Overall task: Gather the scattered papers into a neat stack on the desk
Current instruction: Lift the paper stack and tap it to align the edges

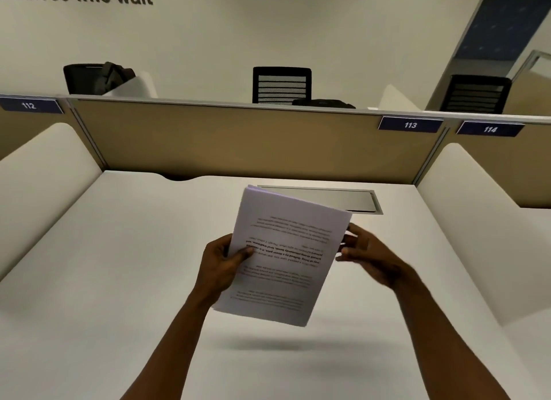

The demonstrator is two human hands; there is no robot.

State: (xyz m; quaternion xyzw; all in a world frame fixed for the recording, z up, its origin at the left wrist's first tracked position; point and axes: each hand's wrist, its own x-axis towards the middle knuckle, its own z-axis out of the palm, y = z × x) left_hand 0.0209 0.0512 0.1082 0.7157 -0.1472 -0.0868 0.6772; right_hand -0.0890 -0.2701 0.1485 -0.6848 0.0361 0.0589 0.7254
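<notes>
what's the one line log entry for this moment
papers: gathered, held above desk | left hand: gripping left edge | right hand: at right edge | step: not yet set down

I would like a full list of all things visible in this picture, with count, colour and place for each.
papers: one stack, white with black print, held above the desk
desk: one, white, below the hands
cable tray lid: one, grey metal, rear of the desk
partition: one, tan, behind the desk
number plates: three, dark blue, on the partition top
chairs: three, black, beyond the partition
left hand: gripping the stack's left edge
right hand: at the stack's right edge; contact unclear
</notes>
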